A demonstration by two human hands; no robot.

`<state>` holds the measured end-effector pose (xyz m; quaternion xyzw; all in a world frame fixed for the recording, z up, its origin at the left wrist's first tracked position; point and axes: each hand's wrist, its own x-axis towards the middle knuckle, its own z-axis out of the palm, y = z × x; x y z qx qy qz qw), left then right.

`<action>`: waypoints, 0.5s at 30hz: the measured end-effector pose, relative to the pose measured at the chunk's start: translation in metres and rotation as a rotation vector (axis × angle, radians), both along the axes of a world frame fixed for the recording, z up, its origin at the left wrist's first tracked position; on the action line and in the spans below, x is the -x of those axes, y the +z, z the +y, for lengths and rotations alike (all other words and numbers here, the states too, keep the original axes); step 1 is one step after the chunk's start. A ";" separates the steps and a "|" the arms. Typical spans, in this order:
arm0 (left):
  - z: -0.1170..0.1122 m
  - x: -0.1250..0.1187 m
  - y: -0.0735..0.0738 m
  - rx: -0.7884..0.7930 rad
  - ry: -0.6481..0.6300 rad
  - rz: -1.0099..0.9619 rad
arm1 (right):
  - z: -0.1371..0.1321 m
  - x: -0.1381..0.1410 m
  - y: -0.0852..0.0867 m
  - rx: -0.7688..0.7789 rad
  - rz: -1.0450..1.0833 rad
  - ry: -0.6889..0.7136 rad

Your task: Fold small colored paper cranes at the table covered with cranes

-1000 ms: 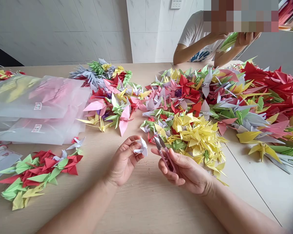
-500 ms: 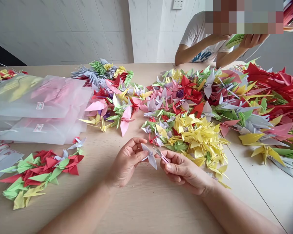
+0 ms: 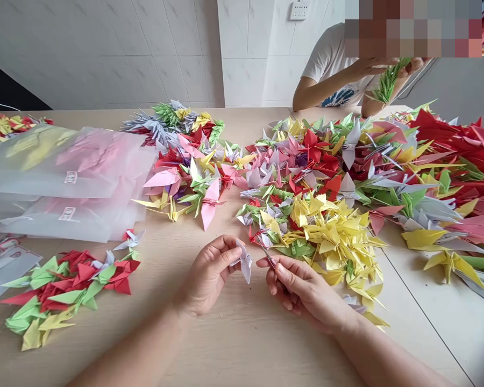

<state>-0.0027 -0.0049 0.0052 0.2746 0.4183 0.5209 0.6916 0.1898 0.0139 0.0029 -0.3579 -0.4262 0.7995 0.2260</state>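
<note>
Between the thumb and fingers of my left hand [image 3: 213, 271] is a pale lilac paper crane [image 3: 245, 262], held by one end above the table. My right hand [image 3: 296, 282] grips slim metal tweezers [image 3: 268, 256] whose tip points up and left, apart from the crane. Just beyond my hands lies a heap of yellow paper cranes [image 3: 326, 226] mixed with lilac and green ones. To the left, red and green cranes [image 3: 75, 285] form a smaller pile on the tabletop [image 3: 177, 344].
Translucent plastic bags [image 3: 76, 183] holding yellow and pink folded paper are stacked at the left. Large heaps of red cranes [image 3: 455, 140] and mixed colours fill the right side. Across the table a person [image 3: 326, 62] handles a green folded-paper piece [image 3: 387, 83].
My right hand has drawn the tweezers slightly away from the crane, and the crane has turned in my left hand. Across the table, the green piece now hangs lower. The view has shifted slightly.
</note>
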 end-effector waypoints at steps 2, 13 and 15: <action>0.000 0.000 0.001 -0.001 -0.007 0.007 | -0.001 0.001 0.001 -0.100 -0.079 0.003; 0.002 -0.001 0.005 0.010 0.002 0.023 | 0.001 0.001 0.003 -0.269 -0.206 -0.009; 0.002 -0.001 0.006 0.005 -0.008 -0.010 | 0.000 0.001 0.001 -0.266 -0.210 -0.032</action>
